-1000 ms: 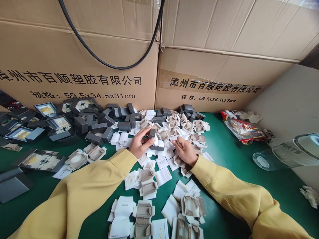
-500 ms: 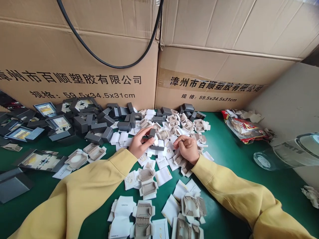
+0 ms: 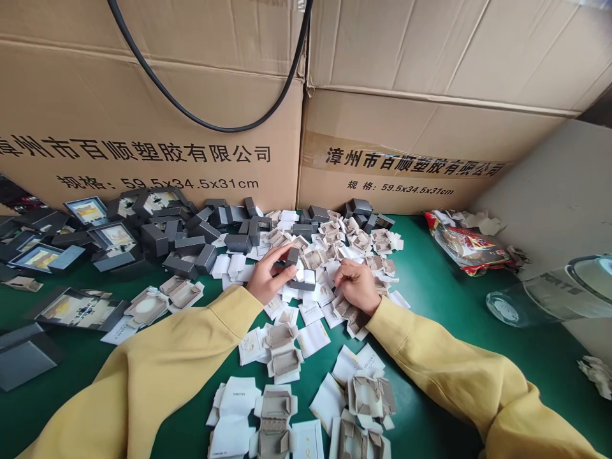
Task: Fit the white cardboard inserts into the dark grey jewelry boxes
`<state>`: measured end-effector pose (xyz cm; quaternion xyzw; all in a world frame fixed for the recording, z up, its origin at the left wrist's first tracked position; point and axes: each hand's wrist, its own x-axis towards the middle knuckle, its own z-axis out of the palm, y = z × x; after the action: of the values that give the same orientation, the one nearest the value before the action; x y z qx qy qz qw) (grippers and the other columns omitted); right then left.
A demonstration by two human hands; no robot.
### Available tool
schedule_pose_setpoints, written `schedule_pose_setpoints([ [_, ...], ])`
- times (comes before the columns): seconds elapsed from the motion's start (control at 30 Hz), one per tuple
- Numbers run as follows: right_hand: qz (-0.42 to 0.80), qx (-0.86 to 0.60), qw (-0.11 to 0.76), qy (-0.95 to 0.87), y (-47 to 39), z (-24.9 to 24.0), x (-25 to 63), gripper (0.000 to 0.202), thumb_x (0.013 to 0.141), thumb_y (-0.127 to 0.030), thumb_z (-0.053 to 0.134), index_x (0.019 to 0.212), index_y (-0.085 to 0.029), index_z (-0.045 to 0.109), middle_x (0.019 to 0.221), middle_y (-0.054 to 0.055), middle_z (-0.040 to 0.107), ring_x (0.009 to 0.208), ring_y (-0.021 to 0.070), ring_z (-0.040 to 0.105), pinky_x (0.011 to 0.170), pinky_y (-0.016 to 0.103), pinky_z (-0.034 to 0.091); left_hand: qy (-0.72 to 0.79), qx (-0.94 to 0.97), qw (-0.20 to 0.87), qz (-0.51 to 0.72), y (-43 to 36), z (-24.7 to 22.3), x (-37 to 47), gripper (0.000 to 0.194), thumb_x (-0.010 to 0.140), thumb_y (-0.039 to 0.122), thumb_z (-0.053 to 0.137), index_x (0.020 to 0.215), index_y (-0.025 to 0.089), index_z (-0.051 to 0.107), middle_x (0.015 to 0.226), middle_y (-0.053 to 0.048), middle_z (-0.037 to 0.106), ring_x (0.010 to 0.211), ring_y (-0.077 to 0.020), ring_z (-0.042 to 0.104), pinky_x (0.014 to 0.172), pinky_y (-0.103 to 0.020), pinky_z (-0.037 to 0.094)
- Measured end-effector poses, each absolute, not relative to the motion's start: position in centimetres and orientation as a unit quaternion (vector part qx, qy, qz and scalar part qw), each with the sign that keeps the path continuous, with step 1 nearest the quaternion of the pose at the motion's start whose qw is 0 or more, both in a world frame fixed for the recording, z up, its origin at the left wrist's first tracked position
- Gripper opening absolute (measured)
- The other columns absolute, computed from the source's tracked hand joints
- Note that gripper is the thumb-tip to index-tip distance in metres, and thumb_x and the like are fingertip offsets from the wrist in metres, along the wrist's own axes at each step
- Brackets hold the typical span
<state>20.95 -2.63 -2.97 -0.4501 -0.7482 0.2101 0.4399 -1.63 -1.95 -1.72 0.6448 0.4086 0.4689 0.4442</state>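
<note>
My left hand point(image 3: 268, 278) pinches a small dark grey box point(image 3: 292, 256) between thumb and fingers, with white showing on its near side. Just under it lies another dark grey piece with white parts point(image 3: 304, 280); whether the two are joined I cannot tell. To the right, my right hand point(image 3: 357, 287) is closed with its fingers curled over the pile, and what it may hold is hidden. Beneath and around both hands spread unfolded grey-brown card inserts point(image 3: 285, 363) and white printed leaflets point(image 3: 313, 338).
Dark grey boxes point(image 3: 189, 245) heap up on the left, some opened. Large cardboard cartons point(image 3: 191, 102) stand behind the green table point(image 3: 430, 357). At the right are a red food packet point(image 3: 471, 245) and a clear jar point(image 3: 540, 303) on its side. A black cable point(image 3: 229, 129) hangs in front.
My right hand has turned slightly, and its fingers have curled in closer. My left hand and the box in it have hardly moved.
</note>
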Motion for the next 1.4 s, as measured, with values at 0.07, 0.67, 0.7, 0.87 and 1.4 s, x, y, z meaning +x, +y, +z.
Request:
schedule_pose_setpoints([
  [0.07,0.258,-0.448,0.414,-0.749,-2.7,-3.0,21.0,0.024,0.048,-0.004,0.032,0.043,-0.017,0.051,0.048,-0.002,0.047,0.047,0.0089,0.044,0.048,0.020,0.035,0.397,0.646,0.458,0.464,-2.0,-1.8,-1.6,0.054,0.076,0.040,0.059,0.125,0.018,0.050,0.124,-0.012,0.050,0.108,-0.0273,0.051,0.078,-0.033,0.049],
  [0.67,0.170,-0.387,0.349,-0.836,-3.5,-0.9,19.4,0.044,0.078,-0.039,0.059,0.117,-0.021,0.049,0.106,0.010,0.058,0.099,0.0238,0.051,0.083,0.038,0.045,0.377,0.686,0.470,0.408,-2.3,-1.5,-1.2,0.057,0.069,0.035,0.067,0.121,0.020,0.049,0.115,-0.012,0.051,0.105,-0.0242,0.050,0.080,-0.034,0.051],
  [0.7,0.168,-0.386,0.348,-0.838,-3.5,-1.0,19.3,0.043,0.078,-0.039,0.059,0.116,-0.021,0.049,0.106,0.010,0.058,0.098,0.0235,0.051,0.084,0.038,0.045,0.375,0.688,0.467,0.409,-2.3,-1.5,-1.1,0.057,0.069,0.035,0.068,0.121,0.021,0.050,0.115,-0.011,0.051,0.105,-0.0241,0.050,0.081,-0.034,0.051],
  [0.87,0.165,-0.379,0.360,-0.836,-3.6,-0.9,18.9,0.038,0.077,-0.036,0.061,0.110,-0.020,0.053,0.099,0.009,0.060,0.092,0.0218,0.051,0.080,0.035,0.046,0.356,0.708,0.441,0.422,-2.2,-1.5,-1.1,0.056,0.067,0.037,0.069,0.119,0.022,0.052,0.114,-0.009,0.048,0.103,-0.0224,0.051,0.087,-0.035,0.047],
  [1.4,0.200,-0.392,0.375,-0.816,-3.5,-1.7,18.4,0.032,0.080,-0.031,0.057,0.110,-0.022,0.051,0.105,0.008,0.058,0.099,0.0222,0.052,0.087,0.038,0.042,0.477,0.639,0.299,0.525,-3.4,-1.5,-0.6,0.010,0.078,0.027,0.055,0.081,0.018,0.056,0.048,0.009,0.018,0.043,-0.0069,0.023,0.047,-0.020,0.026],
])
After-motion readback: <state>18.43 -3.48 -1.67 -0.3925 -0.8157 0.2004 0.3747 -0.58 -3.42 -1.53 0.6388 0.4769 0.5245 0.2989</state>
